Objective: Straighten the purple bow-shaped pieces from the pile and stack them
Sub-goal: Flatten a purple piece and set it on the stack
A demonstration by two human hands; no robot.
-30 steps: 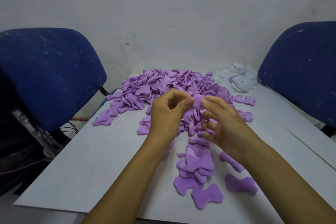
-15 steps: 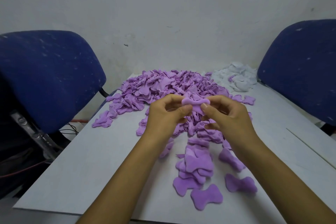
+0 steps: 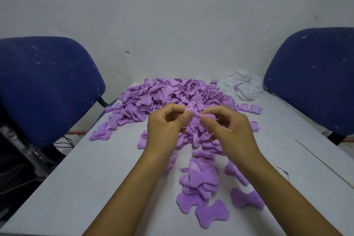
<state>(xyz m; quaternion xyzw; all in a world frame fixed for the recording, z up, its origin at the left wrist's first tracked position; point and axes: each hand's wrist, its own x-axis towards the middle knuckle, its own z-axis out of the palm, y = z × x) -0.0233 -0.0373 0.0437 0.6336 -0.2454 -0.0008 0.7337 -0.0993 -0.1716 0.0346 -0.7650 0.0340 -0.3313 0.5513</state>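
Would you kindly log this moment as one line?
step: straightening | both hands pinch purple bow-shaped fabric piece | left hand | right hand | stack nearer

There is only the one view, from a camera on the person's head, facing forward and tilted down along both forearms. It sits close over the near edge of the counter [image 3: 80, 174], looking across it to the wall [image 3: 172, 15] behind. The wide lens takes in a blue chair [image 3: 44, 90] at either side.
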